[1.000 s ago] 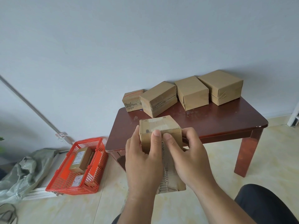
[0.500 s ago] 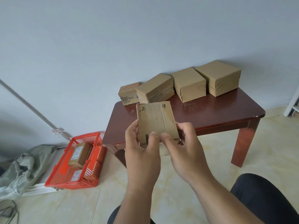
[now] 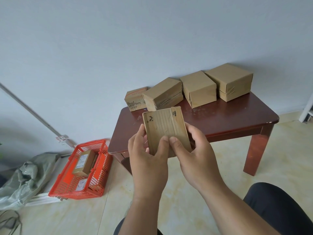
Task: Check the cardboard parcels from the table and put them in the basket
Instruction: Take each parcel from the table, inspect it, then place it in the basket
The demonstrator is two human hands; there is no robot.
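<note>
- While both hands hold one parcel [image 3: 165,131] up in front of the table [image 3: 220,121], the task looks to be in its checking step, roughly partway through.
- The left hand [image 3: 147,160] grips the parcel's left edge, thumb pressed on the near face and fingers curled behind it.
- The right hand [image 3: 194,153] grips the right edge the same way, its thumb beside the left thumb at the bottom of the near face.
- The held parcel stands tilted with a broad face toward the camera; black marks show near its top corners.
- Done so far, judging by how things lie: the basket [image 3: 79,192], on the floor down and well to the left of the grip, already holds one labelled parcel [image 3: 83,162], and another label shows lower in it.
- Left to do: four parcels sit on the table beyond the grip, in a row against the wall.
- From left to right these are a small box [image 3: 134,99], a second box [image 3: 162,93], a third box [image 3: 198,90] and a fourth box [image 3: 230,81].
- The small box and second box touch, and the others stand close beside one another.
- Next, in my judgement, the held parcel needs carrying down and leftward to the basket.
- The table's near left corner lies just behind and left of the grip, between the hands and the basket, so it could catch the move.
- A crumpled grey-green sack [image 3: 25,180] lies on the floor beyond the basket, farther left of the grip.
- A dark-clothed knee [image 3: 277,207] shows below and right of the grip.
</note>
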